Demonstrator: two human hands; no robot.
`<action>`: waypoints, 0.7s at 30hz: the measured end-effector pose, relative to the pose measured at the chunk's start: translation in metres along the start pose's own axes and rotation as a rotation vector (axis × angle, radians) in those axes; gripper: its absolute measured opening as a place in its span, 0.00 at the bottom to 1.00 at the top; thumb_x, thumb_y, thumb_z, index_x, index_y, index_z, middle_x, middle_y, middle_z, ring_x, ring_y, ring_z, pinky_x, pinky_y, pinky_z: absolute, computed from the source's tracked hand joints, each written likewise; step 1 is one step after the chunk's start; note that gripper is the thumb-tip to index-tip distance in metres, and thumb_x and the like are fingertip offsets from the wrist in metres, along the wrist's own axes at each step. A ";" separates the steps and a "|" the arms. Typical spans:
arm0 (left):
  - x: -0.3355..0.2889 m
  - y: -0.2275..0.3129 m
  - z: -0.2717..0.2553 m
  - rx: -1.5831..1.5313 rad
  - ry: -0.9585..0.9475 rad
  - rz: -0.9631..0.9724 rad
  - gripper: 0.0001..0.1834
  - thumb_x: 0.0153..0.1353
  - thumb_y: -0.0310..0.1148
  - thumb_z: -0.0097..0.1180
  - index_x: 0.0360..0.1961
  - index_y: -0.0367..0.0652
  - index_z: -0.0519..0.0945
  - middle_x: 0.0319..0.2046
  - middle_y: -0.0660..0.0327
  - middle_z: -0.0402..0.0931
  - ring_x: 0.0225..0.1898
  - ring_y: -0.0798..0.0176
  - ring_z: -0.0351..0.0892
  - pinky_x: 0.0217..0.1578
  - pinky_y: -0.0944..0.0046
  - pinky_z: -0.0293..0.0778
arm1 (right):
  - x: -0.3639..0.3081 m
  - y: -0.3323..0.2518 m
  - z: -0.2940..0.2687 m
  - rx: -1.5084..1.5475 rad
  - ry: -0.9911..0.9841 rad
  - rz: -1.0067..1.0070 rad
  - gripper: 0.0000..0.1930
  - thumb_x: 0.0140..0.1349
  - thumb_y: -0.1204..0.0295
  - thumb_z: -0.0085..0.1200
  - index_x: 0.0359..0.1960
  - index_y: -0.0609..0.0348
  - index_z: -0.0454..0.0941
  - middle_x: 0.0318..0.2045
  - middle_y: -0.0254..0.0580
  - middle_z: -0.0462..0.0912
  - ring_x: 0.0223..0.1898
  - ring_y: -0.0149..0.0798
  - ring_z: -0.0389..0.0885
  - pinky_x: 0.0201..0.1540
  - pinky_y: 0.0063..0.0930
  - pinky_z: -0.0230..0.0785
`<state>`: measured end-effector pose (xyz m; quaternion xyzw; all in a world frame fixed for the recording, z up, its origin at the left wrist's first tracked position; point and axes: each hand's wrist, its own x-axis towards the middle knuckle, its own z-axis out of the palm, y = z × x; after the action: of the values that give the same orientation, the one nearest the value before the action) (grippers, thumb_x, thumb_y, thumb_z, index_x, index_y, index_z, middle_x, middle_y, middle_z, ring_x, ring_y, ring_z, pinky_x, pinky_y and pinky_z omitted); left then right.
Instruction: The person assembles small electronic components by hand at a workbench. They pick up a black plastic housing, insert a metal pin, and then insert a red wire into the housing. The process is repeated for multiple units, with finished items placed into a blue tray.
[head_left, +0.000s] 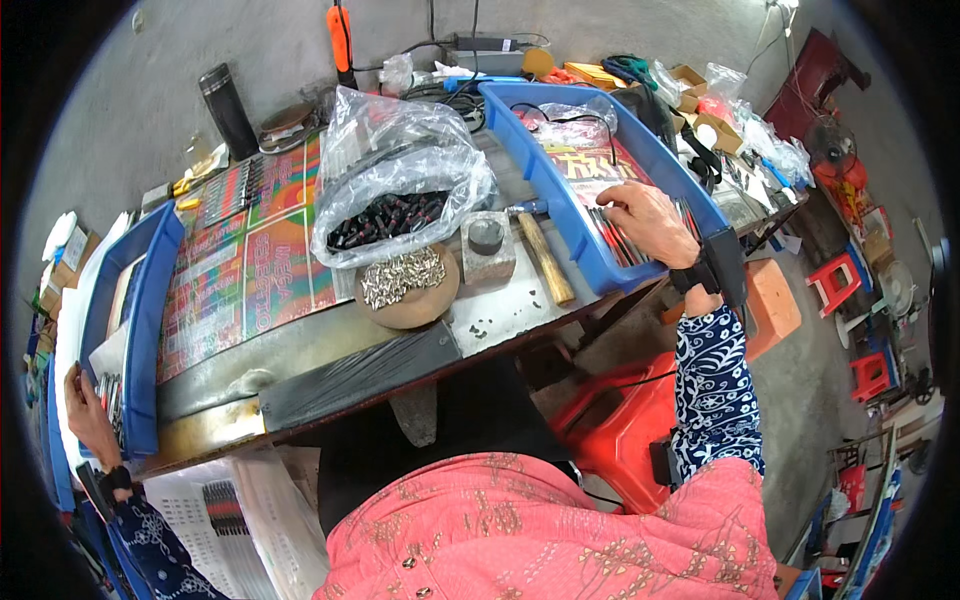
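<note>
My right hand [652, 222] is over the near end of a long blue tray [548, 190] on the right. Its fingers are apart and bent down above several thin red-and-metal pieces [622, 245]; no piece shows clearly in its grip. On the far left my left hand [92, 420] lies along the outer wall of another blue tray [143, 385], fingers stretched out beside thin metallic pieces [110, 392]. Between the trays, small silvery metal parts [402, 277] are heaped on a round brown block [405, 315]. Behind them a clear plastic bag [400, 130] holds many black parts [390, 218].
A metal block [488, 250] and a hammer with a wooden handle [545, 258] lie mid-bench. Colourful printed sheets [255, 270] cover the left part. A black flask [228, 112] stands behind. A red plastic stool [625, 425] is below the bench's right side.
</note>
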<state>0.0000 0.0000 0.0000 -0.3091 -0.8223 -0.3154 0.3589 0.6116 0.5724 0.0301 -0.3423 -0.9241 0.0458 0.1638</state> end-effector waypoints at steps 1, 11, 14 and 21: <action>0.000 0.013 -0.004 -0.049 0.025 0.025 0.16 0.72 0.33 0.49 0.55 0.35 0.77 0.48 0.51 0.80 0.47 0.59 0.80 0.50 0.64 0.74 | 0.002 -0.002 0.003 -0.010 0.012 -0.044 0.13 0.59 0.71 0.53 0.43 0.60 0.82 0.39 0.53 0.83 0.44 0.52 0.81 0.48 0.40 0.71; -0.028 0.125 0.003 -0.280 -0.099 -0.012 0.14 0.71 0.29 0.53 0.53 0.34 0.79 0.41 0.62 0.80 0.39 0.75 0.76 0.39 0.73 0.73 | 0.020 0.009 0.015 0.037 -0.018 -0.217 0.12 0.58 0.74 0.52 0.42 0.64 0.81 0.33 0.56 0.82 0.39 0.55 0.79 0.44 0.44 0.70; -0.042 0.156 0.008 -0.346 -0.173 -0.100 0.13 0.71 0.29 0.52 0.52 0.36 0.80 0.36 0.65 0.79 0.29 0.80 0.69 0.27 0.76 0.65 | 0.023 0.010 0.012 0.084 -0.045 -0.150 0.10 0.58 0.73 0.53 0.39 0.66 0.82 0.31 0.55 0.83 0.37 0.55 0.80 0.42 0.43 0.71; -0.054 0.216 0.019 -0.680 -0.414 -0.192 0.12 0.71 0.29 0.51 0.51 0.34 0.79 0.29 0.69 0.73 0.25 0.80 0.61 0.25 0.77 0.57 | 0.017 0.004 0.003 0.312 0.041 0.003 0.09 0.54 0.71 0.61 0.34 0.64 0.83 0.24 0.50 0.82 0.29 0.47 0.82 0.35 0.38 0.73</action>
<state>0.1808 0.1313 0.0116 -0.3890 -0.7512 -0.5324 0.0324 0.6007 0.5868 0.0307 -0.3152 -0.9016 0.1818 0.2339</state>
